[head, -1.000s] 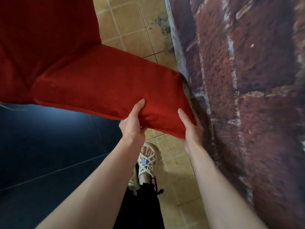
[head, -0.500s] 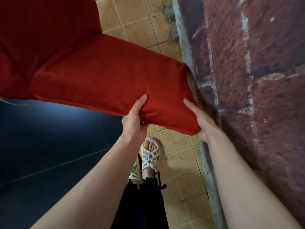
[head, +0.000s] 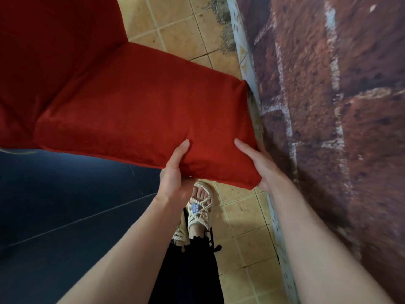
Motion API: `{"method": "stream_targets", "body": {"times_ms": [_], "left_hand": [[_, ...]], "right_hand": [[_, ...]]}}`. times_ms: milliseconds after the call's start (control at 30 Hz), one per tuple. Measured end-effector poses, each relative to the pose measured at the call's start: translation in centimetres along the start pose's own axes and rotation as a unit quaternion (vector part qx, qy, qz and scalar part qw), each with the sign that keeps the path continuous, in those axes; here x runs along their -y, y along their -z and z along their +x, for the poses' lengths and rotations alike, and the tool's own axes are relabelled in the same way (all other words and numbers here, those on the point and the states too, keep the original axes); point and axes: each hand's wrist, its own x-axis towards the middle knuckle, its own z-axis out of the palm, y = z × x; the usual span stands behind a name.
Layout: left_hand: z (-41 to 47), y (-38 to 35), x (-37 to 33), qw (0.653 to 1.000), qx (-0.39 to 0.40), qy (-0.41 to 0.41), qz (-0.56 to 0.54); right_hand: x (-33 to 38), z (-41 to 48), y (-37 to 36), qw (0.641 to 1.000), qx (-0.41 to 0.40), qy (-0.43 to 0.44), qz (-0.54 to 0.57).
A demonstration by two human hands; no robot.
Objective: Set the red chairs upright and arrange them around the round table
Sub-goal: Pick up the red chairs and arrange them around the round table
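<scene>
Stage: likely early | your left hand [head: 175,174] and right hand [head: 260,165] pinch the red chair [head: 140,102] by its near seat edge, thumbs on top | round table unseen, arranging remains

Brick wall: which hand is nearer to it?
Right. The right hand grips the red chair at its seat corner, close beside the brick wall. The left hand grips the same seat edge further from the wall.
</scene>
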Motion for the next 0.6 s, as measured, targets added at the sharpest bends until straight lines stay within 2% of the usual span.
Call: {"method": "stream_targets", "body": {"times_ms": [100,300,600], "left_hand": [[0.3,0.3,0.2,1.000,0.014,0.003,-0.007],[0.0,0.6,-0.2,1.000,0.030,-0.004,-0.002],[-1.0,1.9,-1.2,0.999,0.007,-0.024,0.023]], "right_hand": [[-0.1,0.5,0.1,1.000,0.010,-0.022,0.013],[-0.5,-0.4,-0.6,0.999,-0.031,0.023,0.002],[-1.7,-2.1,-1.7,0.999,-0.033,0.028,0.014]]}}
